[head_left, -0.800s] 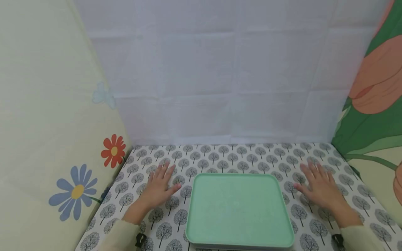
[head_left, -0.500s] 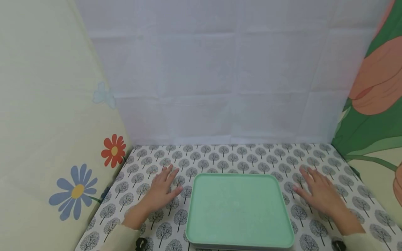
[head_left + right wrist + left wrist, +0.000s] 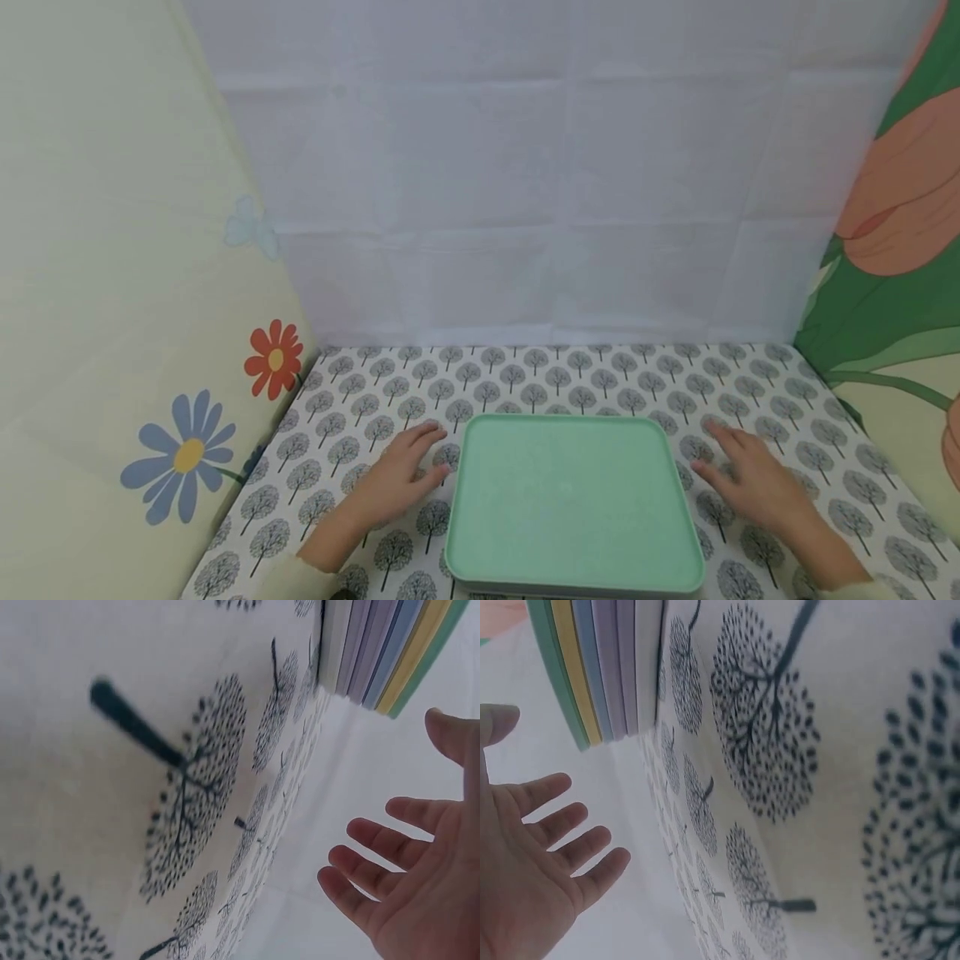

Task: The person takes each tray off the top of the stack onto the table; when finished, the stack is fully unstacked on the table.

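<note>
A stack of rectangular trays lies on the cloth, with a mint green tray (image 3: 573, 500) on top. The left wrist view shows its layered side, where a green edge (image 3: 559, 675), a yellow one, a blue one, purple ones and a white one lie together. My left hand (image 3: 393, 479) hovers just left of the stack, fingers spread and holding nothing. On the other side, my right hand (image 3: 761, 483) is also raised with its fingers apart and empty. Both wrist views show a gap between each hand and the stack.
A white cloth with grey tree prints (image 3: 525, 375) covers the table. Behind it hangs a creased white sheet (image 3: 480, 167). A pale flowered panel (image 3: 90, 292) stands at the left, and a panel with large pink and green flowers (image 3: 900, 275) at the right.
My left hand has moved inward to the right, closer to the stack, and its fingers have turned toward it. My right hand has shifted slightly left and its fingers point more inward.
</note>
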